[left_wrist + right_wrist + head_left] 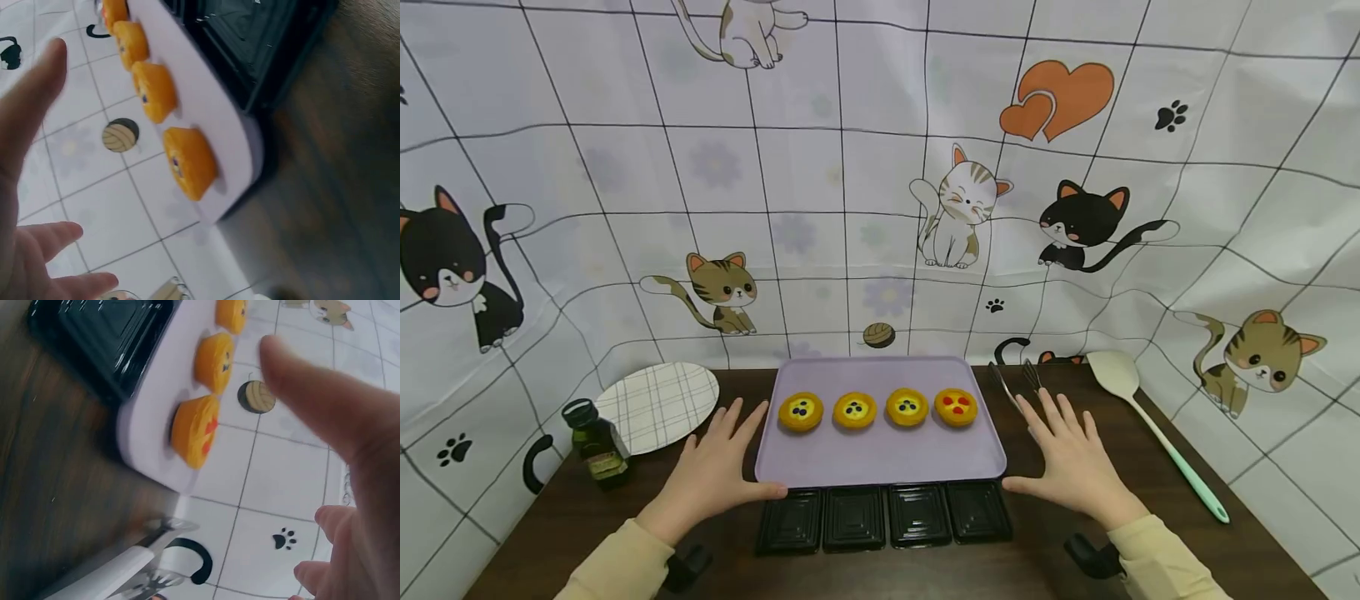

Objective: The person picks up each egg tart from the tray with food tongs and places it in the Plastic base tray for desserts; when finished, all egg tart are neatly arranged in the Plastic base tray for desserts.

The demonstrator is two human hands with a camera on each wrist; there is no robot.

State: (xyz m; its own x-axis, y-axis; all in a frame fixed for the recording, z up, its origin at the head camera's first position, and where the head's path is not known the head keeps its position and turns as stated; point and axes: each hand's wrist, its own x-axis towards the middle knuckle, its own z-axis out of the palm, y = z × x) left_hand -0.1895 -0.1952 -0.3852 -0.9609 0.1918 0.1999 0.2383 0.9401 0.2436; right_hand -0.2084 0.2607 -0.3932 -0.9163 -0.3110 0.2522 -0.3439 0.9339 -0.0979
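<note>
A lilac tray [880,460] lies in the middle of the table in the head view. In a row on it sit several yellow tarts: the rightmost tart [956,407] has red spots, the others, such as the leftmost tart [801,412], dark blue ones. My left hand [715,467] is spread at the tray's left side, thumb by its near corner; whether it touches cannot be told. Mirroring it on the right, my right hand [1072,461] has its fingers spread and holds nothing. Along the tray's near edge stand several black plastic boxes [853,518].
At the left are a white checked plate [658,406] and a dark green bottle [597,446]. White-handled metal utensils [106,575] lie right of the tray. Farther right rests a spatula [1172,450] with a green handle. A cat-print sheet [880,167] hangs behind.
</note>
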